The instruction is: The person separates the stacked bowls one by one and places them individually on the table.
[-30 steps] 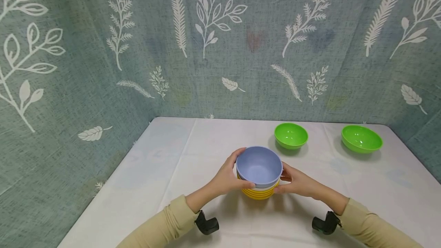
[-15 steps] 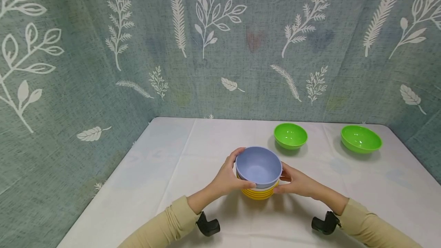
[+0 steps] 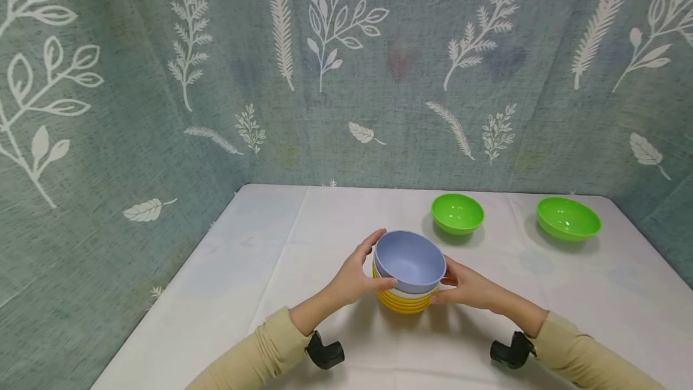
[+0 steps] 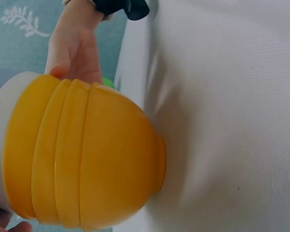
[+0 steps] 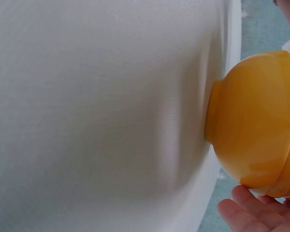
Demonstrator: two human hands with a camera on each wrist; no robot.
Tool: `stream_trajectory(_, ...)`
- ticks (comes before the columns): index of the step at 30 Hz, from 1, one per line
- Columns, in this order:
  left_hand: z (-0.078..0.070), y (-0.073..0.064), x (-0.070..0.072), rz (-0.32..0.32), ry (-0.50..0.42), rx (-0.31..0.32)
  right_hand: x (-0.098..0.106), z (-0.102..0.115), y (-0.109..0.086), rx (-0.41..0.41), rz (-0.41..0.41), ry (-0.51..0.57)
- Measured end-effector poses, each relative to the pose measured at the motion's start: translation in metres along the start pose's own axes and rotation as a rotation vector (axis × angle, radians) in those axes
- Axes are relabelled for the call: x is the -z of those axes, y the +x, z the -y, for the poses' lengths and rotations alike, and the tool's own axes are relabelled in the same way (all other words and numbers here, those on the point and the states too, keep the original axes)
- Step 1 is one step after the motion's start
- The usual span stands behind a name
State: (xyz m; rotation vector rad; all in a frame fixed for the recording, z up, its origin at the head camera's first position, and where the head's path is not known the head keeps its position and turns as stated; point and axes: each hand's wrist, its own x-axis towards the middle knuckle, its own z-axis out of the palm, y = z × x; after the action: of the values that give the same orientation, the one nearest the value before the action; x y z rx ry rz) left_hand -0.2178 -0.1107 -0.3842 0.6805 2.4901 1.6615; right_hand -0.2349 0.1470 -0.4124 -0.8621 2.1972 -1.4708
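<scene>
Even, diffuse light brightens the bench (image 3: 295, 245) around the left hand (image 3: 352, 278). Soft double shadows spread on the near side, below both hands. Small glints dot the green bowl (image 3: 568, 220) beyond the right hand (image 3: 471, 284). Both wrist views look dimmer, slightly soft, greyed by broad shadow.

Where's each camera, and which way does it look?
Head: on the head, facing forward and down at the blue bowl, left hand and right hand.
Left wrist: worn there, facing sideways at the yellow bowls; right hand and some left hand show.
Right wrist: worn there, facing their other side; bits of both hands show.
Both wrist views share the yellow bowls and table.
</scene>
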Motion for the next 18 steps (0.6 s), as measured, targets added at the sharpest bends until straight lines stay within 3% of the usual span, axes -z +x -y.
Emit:
stream_trajectory(8,-0.002,0.006,-0.007,0.060,-0.070,0.047,-0.001,-0.002,0.001,0.005,0.009,0.015)
stream_trajectory(18,0.000,0.009,-0.014,0.014,-0.064,0.044,-0.002,-0.003,0.002,0.007,0.002,0.012)
